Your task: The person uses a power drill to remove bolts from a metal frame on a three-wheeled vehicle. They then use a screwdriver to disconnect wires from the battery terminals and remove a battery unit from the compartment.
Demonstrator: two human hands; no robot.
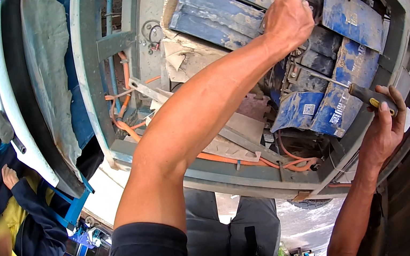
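Note:
Inside an open grey metal frame point(121, 153) are dusty blue batteries point(216, 15), some with torn, bent wrappers point(349, 14). My left hand point(289, 19) is closed beside a dark cable loop point(313, 1) at their upper right; whatever its fingers grip is hidden. My right hand point(386, 127), at the frame's right side, grips a screwdriver point(364, 93) with a black and yellow handle. The screwdriver's metal shaft reaches up and left to the terminals point(294, 72) between the batteries. My left forearm crosses the compartment and covers part of it.
Orange conduits point(235, 162) and thin blue pipes run along the frame. A torn cardboard liner point(185, 55) borders the batteries. At left are a white-edged panel point(16, 116) with a dark handle and another person point(28, 222) in dark and yellow clothing. Pavement point(301, 231) shows below.

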